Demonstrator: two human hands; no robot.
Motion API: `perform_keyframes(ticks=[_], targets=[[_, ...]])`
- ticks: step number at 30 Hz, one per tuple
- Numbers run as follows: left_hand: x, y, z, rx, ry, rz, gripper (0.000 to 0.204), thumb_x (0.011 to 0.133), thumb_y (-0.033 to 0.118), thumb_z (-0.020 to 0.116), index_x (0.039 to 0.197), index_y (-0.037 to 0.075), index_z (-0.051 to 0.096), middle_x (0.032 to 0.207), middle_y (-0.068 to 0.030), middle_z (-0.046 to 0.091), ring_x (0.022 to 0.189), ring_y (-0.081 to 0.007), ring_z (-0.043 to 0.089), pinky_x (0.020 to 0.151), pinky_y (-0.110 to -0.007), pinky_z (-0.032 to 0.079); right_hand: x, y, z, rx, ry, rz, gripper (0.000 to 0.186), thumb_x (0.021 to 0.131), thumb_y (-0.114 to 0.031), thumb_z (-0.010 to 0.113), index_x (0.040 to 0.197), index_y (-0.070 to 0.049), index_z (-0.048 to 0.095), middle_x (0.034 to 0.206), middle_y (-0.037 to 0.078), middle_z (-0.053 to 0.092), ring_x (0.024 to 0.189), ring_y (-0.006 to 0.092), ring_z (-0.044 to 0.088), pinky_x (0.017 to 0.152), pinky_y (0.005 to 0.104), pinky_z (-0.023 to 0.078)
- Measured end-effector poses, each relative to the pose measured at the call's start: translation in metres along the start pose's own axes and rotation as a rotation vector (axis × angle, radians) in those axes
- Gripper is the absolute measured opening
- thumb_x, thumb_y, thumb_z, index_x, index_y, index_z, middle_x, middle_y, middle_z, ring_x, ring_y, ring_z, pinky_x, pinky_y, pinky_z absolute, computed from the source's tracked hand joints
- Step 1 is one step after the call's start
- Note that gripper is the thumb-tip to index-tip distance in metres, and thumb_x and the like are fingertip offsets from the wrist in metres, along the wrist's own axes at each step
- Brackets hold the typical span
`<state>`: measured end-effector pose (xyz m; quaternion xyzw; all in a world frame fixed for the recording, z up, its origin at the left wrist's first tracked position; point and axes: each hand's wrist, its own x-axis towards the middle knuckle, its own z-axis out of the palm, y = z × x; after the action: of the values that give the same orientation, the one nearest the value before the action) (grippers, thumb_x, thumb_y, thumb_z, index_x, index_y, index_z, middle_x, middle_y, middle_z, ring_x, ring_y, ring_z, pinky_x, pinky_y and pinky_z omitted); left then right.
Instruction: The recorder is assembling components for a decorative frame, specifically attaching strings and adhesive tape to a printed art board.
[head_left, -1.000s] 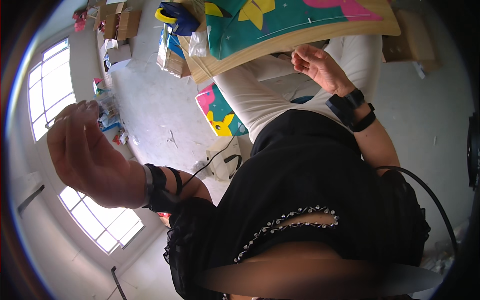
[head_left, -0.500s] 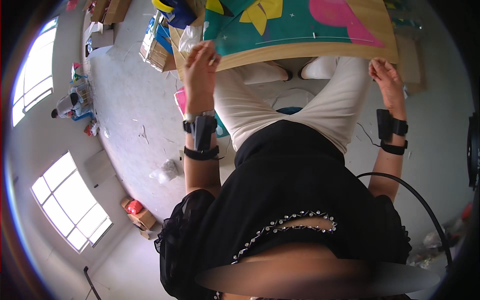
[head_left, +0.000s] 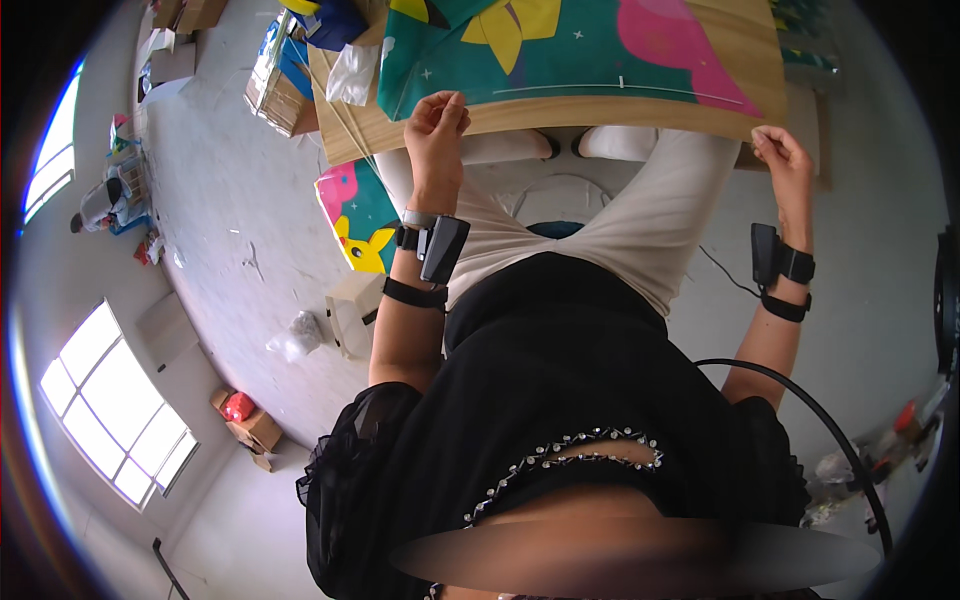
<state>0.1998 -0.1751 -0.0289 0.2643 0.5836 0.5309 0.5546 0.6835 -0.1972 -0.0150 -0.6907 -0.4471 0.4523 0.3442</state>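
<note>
A green printed sheet (head_left: 560,60) with yellow and pink shapes is spread on the wooden table. Along its near edge lies a thin white rod (head_left: 560,90) with a small upright piece on it. My left hand (head_left: 437,130) is over the table's near edge, by the sheet's left corner, with its fingers pinched together. Close to the table's right front corner, my right hand (head_left: 785,158) is closed too, thumb against fingertips. Whatever either pinch holds, if anything, is too small to make out. Both wrists carry black strapped devices.
The wooden table (head_left: 735,45) has a white plastic bag (head_left: 352,75) and a blue-yellow container (head_left: 328,22) at its left. A printed green-pink piece (head_left: 355,215) lies below, beside a pale box (head_left: 352,310). A black cable (head_left: 820,400) curves at my right. Far left, another person (head_left: 97,205) sits.
My left hand has moved right and slightly nearer me, inward along the table edge. My right hand has shifted slightly right. The view has turned, showing more of the printed piece at lower left.
</note>
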Motion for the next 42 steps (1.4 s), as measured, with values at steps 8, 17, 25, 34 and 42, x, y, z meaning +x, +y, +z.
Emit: perform_keyframes(ticks=[8,17,25,34,42], targets=[[-0.006,0.007,0.005,0.063,0.028,0.016,0.02,0.096,0.011,0.074,0.111,-0.001,0.069,0.091,-0.0041,0.07,0.079,-0.0099,0.064,0.075,-0.023,0.054,-0.001,-0.024,0.006,-0.085,0.112,-0.056,0.018,0.098,-0.015,0.071,0.108,0.0,0.072,0.091,-0.001,0.07,0.082,0.0068,0.06,0.078,0.0227,0.05],[-0.009,0.009,-0.003,0.092,-0.029,-0.079,0.017,0.097,0.011,0.073,0.109,0.0,0.07,0.093,-0.0045,0.07,0.084,-0.0115,0.066,0.077,-0.023,0.054,0.009,-0.009,0.0,-0.036,-0.005,-0.052,0.015,0.101,-0.015,0.067,0.105,-0.001,0.068,0.09,-0.003,0.065,0.084,0.0062,0.059,0.08,0.0222,0.049],[-0.007,0.011,0.005,0.152,0.024,-0.102,0.016,0.097,0.013,0.073,0.107,0.001,0.07,0.091,-0.0019,0.068,0.08,-0.0096,0.061,0.075,-0.023,0.05,0.017,-0.012,0.001,-0.046,0.012,-0.056,0.016,0.1,-0.018,0.069,0.102,-0.001,0.068,0.086,-0.005,0.062,0.08,0.0053,0.056,0.075,0.0222,0.047],[-0.003,0.016,0.014,0.255,-0.009,-0.024,0.014,0.096,0.012,0.074,0.102,0.0,0.071,0.085,-0.0005,0.066,0.077,-0.0078,0.057,0.07,-0.021,0.045,0.031,-0.006,0.001,-0.128,0.067,-0.087,0.02,0.1,-0.021,0.069,0.103,-0.002,0.068,0.088,-0.003,0.067,0.079,0.0054,0.058,0.074,0.0222,0.048],[0.005,0.021,0.013,0.262,0.01,0.029,0.016,0.097,0.014,0.071,0.108,0.001,0.071,0.098,-0.0015,0.069,0.091,-0.0089,0.062,0.083,-0.023,0.048,0.033,-0.006,0.003,-0.202,0.143,-0.216,0.02,0.102,-0.02,0.066,0.108,-0.001,0.066,0.096,0.002,0.071,0.09,0.0104,0.066,0.087,0.0245,0.051]])
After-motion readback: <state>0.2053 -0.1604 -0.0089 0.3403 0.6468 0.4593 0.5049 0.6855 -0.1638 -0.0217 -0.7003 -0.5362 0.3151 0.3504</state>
